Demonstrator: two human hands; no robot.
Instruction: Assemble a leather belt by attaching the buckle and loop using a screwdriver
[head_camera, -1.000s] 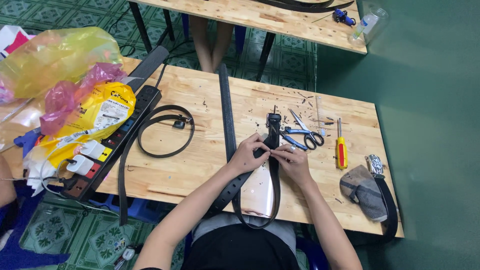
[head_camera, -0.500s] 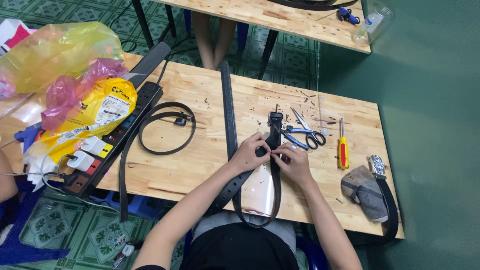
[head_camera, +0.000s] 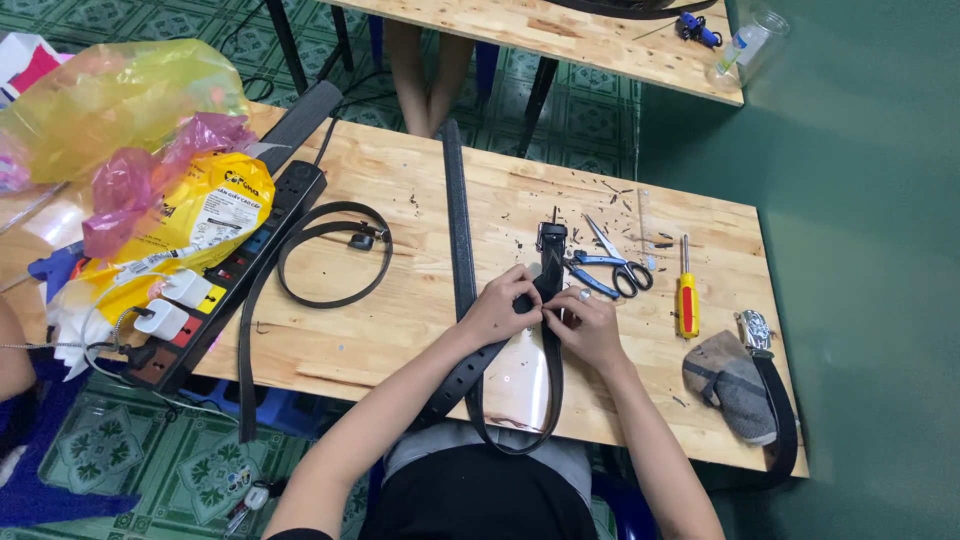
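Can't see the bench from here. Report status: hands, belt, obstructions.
Left hand and right hand both pinching the black belt below its buckle. Scissors lie close right, not touching.

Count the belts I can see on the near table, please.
3: one pinched in both hands, looping toward the person; one coiled by the power strip; one with a metal buckle at the right edge. More may be hidden.

A small belt workshop: plain wooden worktables (head_camera: 420, 170), scissors (head_camera: 615, 262), a screwdriver (head_camera: 686, 300), loose belts (head_camera: 330, 255), a power strip (head_camera: 235, 275).
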